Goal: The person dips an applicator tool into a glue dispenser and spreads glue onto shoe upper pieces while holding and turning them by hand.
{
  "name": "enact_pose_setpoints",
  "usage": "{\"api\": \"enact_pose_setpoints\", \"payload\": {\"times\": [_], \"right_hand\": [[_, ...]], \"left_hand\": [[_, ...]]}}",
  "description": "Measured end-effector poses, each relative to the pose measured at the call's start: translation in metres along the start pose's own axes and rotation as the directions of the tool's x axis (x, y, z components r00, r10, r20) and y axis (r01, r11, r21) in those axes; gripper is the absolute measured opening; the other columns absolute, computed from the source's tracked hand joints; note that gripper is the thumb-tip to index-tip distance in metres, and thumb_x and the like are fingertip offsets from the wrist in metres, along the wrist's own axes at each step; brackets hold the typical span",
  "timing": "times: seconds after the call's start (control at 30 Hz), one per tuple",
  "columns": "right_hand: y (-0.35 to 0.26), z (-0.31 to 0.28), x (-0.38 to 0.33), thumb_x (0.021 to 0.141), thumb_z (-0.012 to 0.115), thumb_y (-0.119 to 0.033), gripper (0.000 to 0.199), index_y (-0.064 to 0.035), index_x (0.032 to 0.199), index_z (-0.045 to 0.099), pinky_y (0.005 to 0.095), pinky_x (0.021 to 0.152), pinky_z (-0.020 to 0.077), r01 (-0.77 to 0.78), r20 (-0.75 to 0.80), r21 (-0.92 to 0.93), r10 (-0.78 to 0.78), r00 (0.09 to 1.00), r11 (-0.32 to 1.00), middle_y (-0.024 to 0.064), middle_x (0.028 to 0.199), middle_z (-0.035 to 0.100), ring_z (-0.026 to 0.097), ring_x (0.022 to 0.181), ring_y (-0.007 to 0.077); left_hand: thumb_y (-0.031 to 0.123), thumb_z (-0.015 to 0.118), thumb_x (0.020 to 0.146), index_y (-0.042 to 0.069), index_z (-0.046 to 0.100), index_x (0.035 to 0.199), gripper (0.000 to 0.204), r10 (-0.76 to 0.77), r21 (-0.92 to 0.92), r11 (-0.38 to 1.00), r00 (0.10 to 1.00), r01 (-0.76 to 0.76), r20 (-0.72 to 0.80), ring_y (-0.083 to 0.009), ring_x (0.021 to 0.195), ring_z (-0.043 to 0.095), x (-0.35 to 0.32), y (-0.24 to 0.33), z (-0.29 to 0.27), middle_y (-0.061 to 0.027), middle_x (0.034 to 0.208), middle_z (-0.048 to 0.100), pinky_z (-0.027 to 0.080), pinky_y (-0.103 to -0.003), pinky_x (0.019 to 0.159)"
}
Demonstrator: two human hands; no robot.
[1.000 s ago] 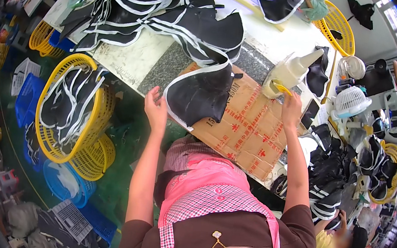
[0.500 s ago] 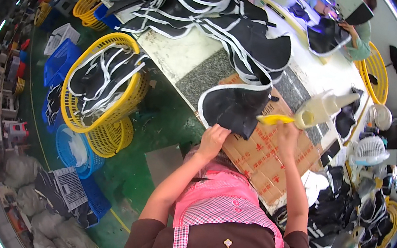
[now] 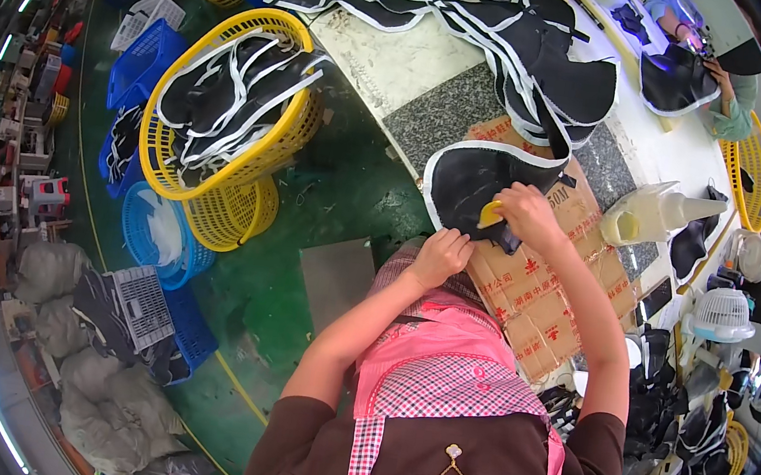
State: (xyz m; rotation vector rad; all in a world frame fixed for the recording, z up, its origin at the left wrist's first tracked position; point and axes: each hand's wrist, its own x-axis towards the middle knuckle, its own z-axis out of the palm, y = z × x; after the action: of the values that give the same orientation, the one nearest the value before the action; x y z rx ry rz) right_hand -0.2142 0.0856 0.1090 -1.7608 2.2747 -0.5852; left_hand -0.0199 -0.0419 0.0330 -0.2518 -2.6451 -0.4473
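Note:
A black, curved sheet piece (image 3: 470,177) with white edging lies over the table's near edge and a brown cardboard sheet (image 3: 550,303). My left hand (image 3: 441,257) is closed on its near edge, fingers pinching the material. Just right of it, my right hand (image 3: 527,217) grips a flat yellow tool (image 3: 490,214), like a small spreader, whose tip is down on the black surface. A translucent squeeze bottle (image 3: 635,219) with pale yellow contents lies tilted to the right of the cardboard.
More white-edged black pieces (image 3: 557,64) are heaped across the far table. A yellow basket (image 3: 150,145) of similar pieces stands at left, near blue crates (image 3: 146,62). Another person's hand (image 3: 723,81) works at the far right. A white fan (image 3: 721,316) sits at right.
My right hand has moved left from beside the bottle onto the black piece, bringing the yellow tool down on it. The left hand keeps its hold; the whole view has shifted somewhat.

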Motion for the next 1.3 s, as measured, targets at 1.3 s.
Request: {"api": "enact_pose_setpoints", "payload": {"times": [1.3], "right_hand": [[0.004,-0.036,-0.062,0.076,0.061,-0.005,0.013,-0.0077,0.089,0.062,0.0394,0.071,0.0466,-0.086,0.061,-0.06,0.09,0.994,0.994,0.0076,0.082,0.061,0.063,0.081,0.0284]], "left_hand": [[0.014,0.06,0.075,-0.005,0.067,0.105,0.036,0.054,0.198,0.974,0.964,-0.108,0.26,-0.0125,0.053,0.063,-0.026,0.019,0.001,-0.0275,0.116,0.067,0.051,-0.025,0.049]]}}
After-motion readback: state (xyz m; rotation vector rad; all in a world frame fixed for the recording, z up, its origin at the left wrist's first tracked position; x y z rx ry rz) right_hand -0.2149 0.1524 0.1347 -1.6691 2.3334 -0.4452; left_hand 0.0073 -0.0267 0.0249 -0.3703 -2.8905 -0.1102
